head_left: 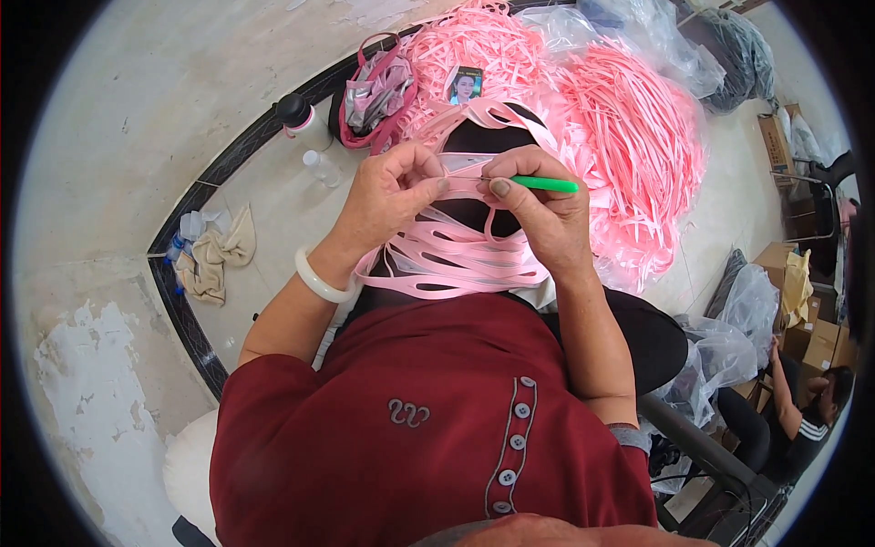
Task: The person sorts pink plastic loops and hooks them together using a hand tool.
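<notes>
Over my lap lie pink straps (pixel 456 264), flat and looped, with dark gaps between them. My left hand (pixel 392 187) pinches a pink strap between thumb and fingertips, above my lap. Close beside it on the right, my right hand (pixel 538 205) is closed round a thin tool with a bright green handle (pixel 549 184). Its slim shaft points left, toward my left fingertips, at the strap. The shaft's tip is too small to make out. A pink strap end hangs below my right hand. A white bangle (pixel 321 283) circles my left wrist.
Beyond my hands lie big heaps of pink straps (pixel 633 137), with a small dark-framed screen (pixel 466 85) on them. At left are a pink bag (pixel 375 96), a black-capped bottle (pixel 296 114) and cream cloths (pixel 223 248). Cardboard boxes (pixel 825 345), plastic bags and another person (pixel 793 406) are at right.
</notes>
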A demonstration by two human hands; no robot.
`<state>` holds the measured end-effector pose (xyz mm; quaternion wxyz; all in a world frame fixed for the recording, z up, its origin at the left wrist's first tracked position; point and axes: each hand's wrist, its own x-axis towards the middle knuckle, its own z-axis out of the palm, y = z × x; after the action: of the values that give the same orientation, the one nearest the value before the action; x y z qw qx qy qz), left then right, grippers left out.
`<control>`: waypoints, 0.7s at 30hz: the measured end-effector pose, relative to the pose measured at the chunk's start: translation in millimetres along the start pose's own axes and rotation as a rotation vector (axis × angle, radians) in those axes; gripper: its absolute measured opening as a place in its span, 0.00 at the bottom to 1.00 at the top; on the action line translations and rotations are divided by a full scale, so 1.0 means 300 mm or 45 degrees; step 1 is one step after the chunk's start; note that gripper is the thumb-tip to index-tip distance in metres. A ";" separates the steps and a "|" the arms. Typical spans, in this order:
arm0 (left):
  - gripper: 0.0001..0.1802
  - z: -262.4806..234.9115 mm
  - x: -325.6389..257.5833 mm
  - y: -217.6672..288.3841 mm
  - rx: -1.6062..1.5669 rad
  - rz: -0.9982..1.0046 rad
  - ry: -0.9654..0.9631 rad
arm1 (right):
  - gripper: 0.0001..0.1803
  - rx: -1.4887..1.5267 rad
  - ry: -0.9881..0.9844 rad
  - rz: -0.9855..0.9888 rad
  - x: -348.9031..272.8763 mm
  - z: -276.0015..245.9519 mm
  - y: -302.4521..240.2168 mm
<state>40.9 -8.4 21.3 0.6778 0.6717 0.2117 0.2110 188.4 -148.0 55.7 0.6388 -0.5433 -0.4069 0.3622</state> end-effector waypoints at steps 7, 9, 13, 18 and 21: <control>0.05 -0.010 -0.009 -0.010 0.017 0.000 -0.022 | 0.03 0.016 0.042 -0.110 -0.002 0.012 0.018; 0.05 -0.015 -0.010 -0.011 0.054 -0.020 -0.075 | 0.03 0.000 0.047 -0.175 0.001 0.012 0.021; 0.04 -0.001 -0.010 -0.013 0.021 0.007 -0.013 | 0.03 -0.029 0.034 -0.181 -0.001 0.015 0.023; 0.04 0.013 -0.019 0.009 0.004 -0.002 0.054 | 0.03 -0.355 -0.003 -0.239 -0.004 0.015 0.017; 0.05 0.021 -0.028 0.012 -0.071 0.040 0.081 | 0.04 -0.634 -0.014 -0.622 0.011 0.037 -0.003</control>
<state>37.5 -18.4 24.9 0.6858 0.6488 0.2164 0.2488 179.6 -140.8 57.7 0.5522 -0.5672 -0.6042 0.0912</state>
